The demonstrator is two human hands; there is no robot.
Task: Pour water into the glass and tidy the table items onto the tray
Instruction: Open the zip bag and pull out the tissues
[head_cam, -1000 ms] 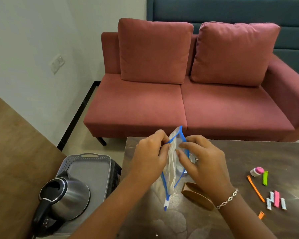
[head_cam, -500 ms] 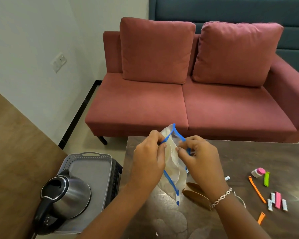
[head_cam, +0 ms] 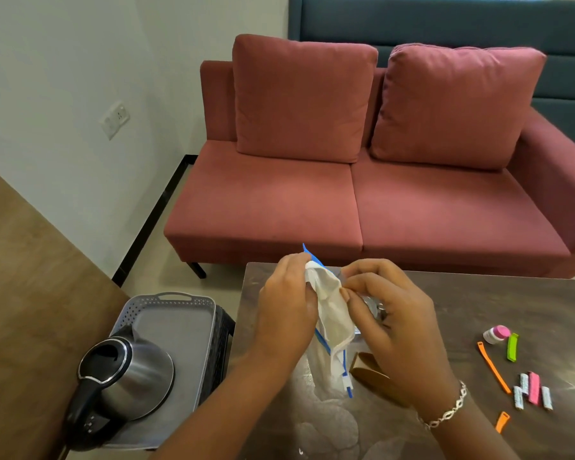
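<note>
Nearest, at 8 o'clock, one steel kettle (head_cam: 127, 376) stands on the one grey tray (head_cam: 175, 297), which sits beside the worktop (head_cam: 478, 293) rather than on it. At centre, the left hand (head_cam: 286, 313) and the right hand (head_cam: 395, 323) each pinch the upper edge of one clear, blue-trimmed pouch (head_cam: 334, 313). The pouch hangs over the worktop, its lower end near one brown strap (head_cam: 369, 376). At 3 to 4 o'clock lie two orange strips (head_cam: 493, 366), one green clip (head_cam: 512, 346), one pink-capped bottle (head_cam: 495, 335) and a cluster (head_cam: 532, 391) of one pink and about three white pieces. One shiny object (head_cam: 375, 308), mostly hidden behind the right hand, may be the glass; this cannot be confirmed. Judged progress is early: no loose item is on the tray, and nothing shows water poured. At 12 o'clock stands one sofa (head_cam: 346, 200) with two cushions (head_cam: 302, 97).
</note>
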